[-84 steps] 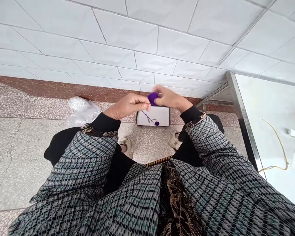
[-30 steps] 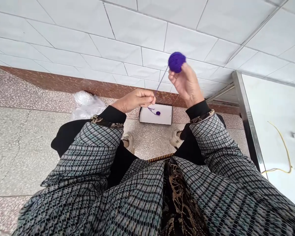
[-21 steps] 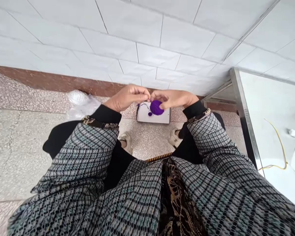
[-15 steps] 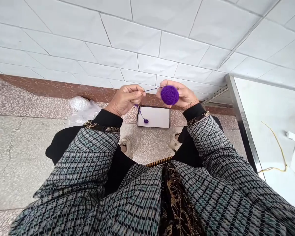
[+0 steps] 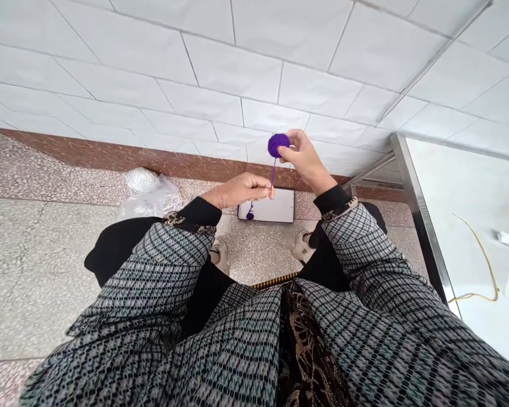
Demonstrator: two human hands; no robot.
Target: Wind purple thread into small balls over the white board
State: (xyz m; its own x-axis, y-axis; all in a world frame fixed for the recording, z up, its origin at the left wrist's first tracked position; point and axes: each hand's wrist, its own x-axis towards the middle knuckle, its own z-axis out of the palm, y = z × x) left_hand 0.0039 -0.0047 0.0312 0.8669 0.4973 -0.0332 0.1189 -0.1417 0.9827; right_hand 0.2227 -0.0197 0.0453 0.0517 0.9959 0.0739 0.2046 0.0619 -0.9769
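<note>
My right hand (image 5: 301, 154) is closed around a purple ball of yarn (image 5: 278, 145), held up in front of the tiled wall. From the ball a short taut strand of yarn (image 5: 273, 172) runs down to my left hand (image 5: 248, 189), which pinches it between thumb and fingers. Below, a shallow dark-edged box with a white inside (image 5: 275, 206) lies on the floor. A small purple clump of yarn (image 5: 249, 215) rests at its left end, with a strand rising from it behind my left hand.
On the floor to the left sits a clear plastic bag (image 5: 146, 202) beside white yarn (image 5: 141, 180). A white-topped table (image 5: 470, 186) with a metal edge stands on the right, bearing a yellow cord (image 5: 487, 265). My shoes (image 5: 220, 254) flank the box.
The ball has turned and moved slightly up and left in my right hand. My left hand has shifted down and right, so the strand now runs downward instead of sideways.
</note>
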